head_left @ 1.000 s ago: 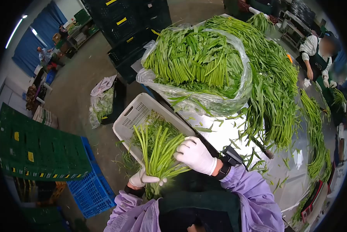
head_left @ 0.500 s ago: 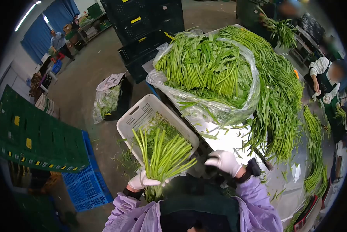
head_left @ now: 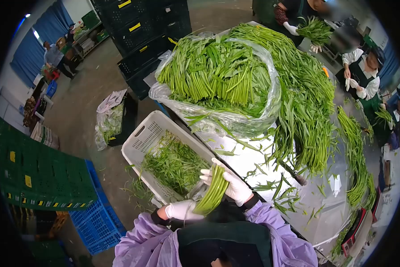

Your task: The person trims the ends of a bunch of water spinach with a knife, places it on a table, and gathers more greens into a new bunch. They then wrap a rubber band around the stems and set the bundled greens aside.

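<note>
A bunch of water spinach [head_left: 213, 191] stands tilted in front of my body, its cut stem ends up. My white-gloved left hand [head_left: 182, 210] is closed around its lower part. Against the upper stems, my gloved right hand [head_left: 237, 188] wraps from the right, fingers reaching behind them. Just beyond my hands is a pale plastic crate [head_left: 140, 144] with loose trimmed leaves [head_left: 173, 162] inside. The lower end of the bunch is hidden by my left hand and apron.
A large open plastic bag [head_left: 249, 127] full of greens lies on the metal table [head_left: 316, 209], with more greens [head_left: 311, 111] heaped beside it. Dark crates [head_left: 142, 40] are stacked behind. Green crates [head_left: 39, 169] on a blue pallet [head_left: 97, 222] stand left. Co-workers are at the right.
My right hand has moved left from beside the table onto the stems. The fanned-out stems are now gathered into a narrow bundle and tilted right. The view has shifted slightly.
</note>
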Available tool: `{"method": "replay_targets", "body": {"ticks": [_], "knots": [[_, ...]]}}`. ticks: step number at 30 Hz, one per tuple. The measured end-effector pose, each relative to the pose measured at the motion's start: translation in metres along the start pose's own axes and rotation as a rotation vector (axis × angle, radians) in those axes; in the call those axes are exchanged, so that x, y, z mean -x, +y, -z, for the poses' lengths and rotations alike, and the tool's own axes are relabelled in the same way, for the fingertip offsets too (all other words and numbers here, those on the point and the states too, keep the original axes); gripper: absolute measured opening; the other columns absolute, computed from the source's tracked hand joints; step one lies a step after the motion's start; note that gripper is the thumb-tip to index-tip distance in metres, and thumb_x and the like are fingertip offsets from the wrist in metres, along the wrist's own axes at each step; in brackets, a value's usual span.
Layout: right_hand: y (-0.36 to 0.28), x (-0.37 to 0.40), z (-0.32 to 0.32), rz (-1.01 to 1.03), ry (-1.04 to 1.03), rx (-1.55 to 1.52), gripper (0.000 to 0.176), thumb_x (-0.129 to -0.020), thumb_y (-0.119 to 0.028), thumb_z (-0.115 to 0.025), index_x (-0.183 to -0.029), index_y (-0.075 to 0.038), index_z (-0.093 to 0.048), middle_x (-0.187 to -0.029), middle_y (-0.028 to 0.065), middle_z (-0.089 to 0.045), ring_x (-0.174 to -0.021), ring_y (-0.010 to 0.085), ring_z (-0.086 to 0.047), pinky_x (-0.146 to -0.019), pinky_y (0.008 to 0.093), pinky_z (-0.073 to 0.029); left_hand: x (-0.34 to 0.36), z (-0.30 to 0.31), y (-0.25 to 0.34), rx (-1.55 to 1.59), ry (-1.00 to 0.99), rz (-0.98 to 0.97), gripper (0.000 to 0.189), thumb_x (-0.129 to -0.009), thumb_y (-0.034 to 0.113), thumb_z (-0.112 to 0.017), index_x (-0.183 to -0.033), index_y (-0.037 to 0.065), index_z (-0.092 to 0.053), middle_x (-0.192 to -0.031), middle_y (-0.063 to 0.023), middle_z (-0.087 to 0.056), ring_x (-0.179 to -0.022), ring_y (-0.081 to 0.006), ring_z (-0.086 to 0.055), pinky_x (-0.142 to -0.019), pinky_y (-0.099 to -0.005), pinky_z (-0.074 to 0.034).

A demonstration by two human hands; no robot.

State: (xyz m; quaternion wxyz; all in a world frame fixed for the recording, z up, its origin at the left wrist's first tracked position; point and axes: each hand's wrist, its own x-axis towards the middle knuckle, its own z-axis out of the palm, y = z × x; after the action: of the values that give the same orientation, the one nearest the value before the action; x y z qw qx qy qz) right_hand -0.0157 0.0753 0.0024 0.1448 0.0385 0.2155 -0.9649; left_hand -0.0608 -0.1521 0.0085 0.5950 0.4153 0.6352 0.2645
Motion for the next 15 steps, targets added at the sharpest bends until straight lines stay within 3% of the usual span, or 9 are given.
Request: {"method": "replay_targets", "body": {"ticks": [3,5,6,9,11,12,13,14,15], "knots": [[-0.009,0.001,0.000,-0.061,0.038,0.026,0.071,-0.090,-0.024,-0.059,-0.146,-0.010,-0.019,-0.132,0.0249,-0.045,-0.123,0.0393,-0.046,-0.107,0.0451,-0.035,-0.017,-0.004,-0.020,-0.041,-0.015,-0.156,0.040,-0.090,0.022,-0.061,-0.122,0.000,-0.052,-0.114,-0.0131,-0.061,-0.104,-0.0231,-0.058,-0.091,-0.0333,-0.044],[-0.014,0.002,-0.001,-0.076,0.058,0.001,0.065,-0.091,-0.009,-0.053,-0.147,-0.012,-0.020,-0.117,0.0216,-0.056,-0.112,0.0317,-0.056,-0.102,0.0429,-0.042,-0.024,-0.001,-0.026,0.045,-0.085,-0.170,0.042,-0.090,0.021,-0.060,-0.126,0.001,-0.051,-0.123,-0.0119,-0.057,-0.114,-0.0223,-0.052,-0.098,-0.0319,-0.039],[-0.015,0.004,-0.003,-0.071,0.058,0.003,0.065,-0.091,-0.009,-0.053,-0.147,-0.012,-0.020,-0.117,0.0216,-0.056,-0.112,0.0317,-0.056,-0.102,0.0429,-0.042,-0.027,0.000,-0.029,0.071,-0.115,-0.224,0.044,-0.091,0.021,-0.060,-0.128,0.001,-0.049,-0.126,-0.0116,-0.055,-0.117,-0.0218,-0.049,-0.100,-0.0315,-0.036],[-0.024,0.011,-0.016,-0.056,0.056,-0.047,0.066,-0.089,-0.005,-0.054,-0.146,-0.010,-0.023,-0.093,0.0116,-0.062,-0.094,0.0248,-0.061,-0.096,0.0416,-0.047,-0.024,0.010,-0.019,0.076,-0.160,-0.285,0.050,-0.091,0.020,-0.060,-0.134,0.001,-0.044,-0.134,-0.0122,-0.049,-0.124,-0.0209,-0.043,-0.105,-0.0303,-0.031],[-0.043,0.021,-0.039,0.099,0.063,-0.020,0.066,-0.085,-0.008,-0.056,-0.144,-0.009,-0.028,-0.083,0.0036,-0.056,-0.076,0.0183,-0.058,-0.086,0.0403,-0.049,0.007,0.035,0.021,0.376,-0.026,-0.293,0.053,-0.090,0.020,-0.062,-0.135,0.001,-0.043,-0.134,-0.0139,-0.049,-0.126,-0.0221,-0.042,-0.106,-0.0319,-0.030],[-0.055,0.027,-0.038,0.185,0.144,0.023,0.069,-0.083,-0.007,-0.055,-0.146,-0.009,-0.025,-0.076,0.0004,-0.051,-0.069,0.0147,-0.054,-0.078,0.0389,-0.051,0.029,0.056,0.041,0.225,0.194,-0.389,0.054,-0.089,0.024,-0.063,-0.134,0.001,-0.044,-0.134,-0.0153,-0.049,-0.126,-0.0233,-0.043,-0.106,-0.0336,-0.031],[-0.072,0.035,-0.043,0.314,0.048,0.031,0.073,-0.082,-0.006,-0.055,-0.146,-0.010,-0.022,-0.076,0.0007,-0.051,-0.070,0.0128,-0.055,-0.073,0.0361,-0.051,0.047,0.077,0.025,0.088,0.403,-0.478,0.049,-0.082,0.017,-0.066,-0.128,0.005,-0.054,-0.132,-0.0113,-0.052,-0.128,-0.0246,-0.043,-0.107,-0.0355,-0.031],[-0.082,0.044,-0.049,0.382,0.051,-0.034,0.074,-0.081,-0.006,-0.056,-0.146,-0.009,-0.021,-0.074,0.0007,-0.051,-0.069,0.0122,-0.055,-0.071,0.0348,-0.051,0.077,0.093,0.036,-0.140,0.712,-0.325,0.042,-0.081,0.016,-0.066,-0.121,0.004,-0.058,-0.127,-0.0112,-0.056,-0.127,-0.0255,-0.044,-0.107,-0.0375,-0.031],[-0.089,0.049,-0.056,0.448,0.052,-0.096,0.076,-0.080,-0.007,-0.057,-0.147,-0.008,-0.020,-0.072,0.0006,-0.050,-0.067,0.0116,-0.054,-0.070,0.0335,-0.051,0.100,0.097,0.040,-0.092,1.083,-0.155,0.033,-0.081,0.015,-0.064,-0.112,0.003,-0.061,-0.121,-0.0113,-0.059,-0.122,-0.0279,-0.048,-0.105,-0.0378,-0.033]]}}
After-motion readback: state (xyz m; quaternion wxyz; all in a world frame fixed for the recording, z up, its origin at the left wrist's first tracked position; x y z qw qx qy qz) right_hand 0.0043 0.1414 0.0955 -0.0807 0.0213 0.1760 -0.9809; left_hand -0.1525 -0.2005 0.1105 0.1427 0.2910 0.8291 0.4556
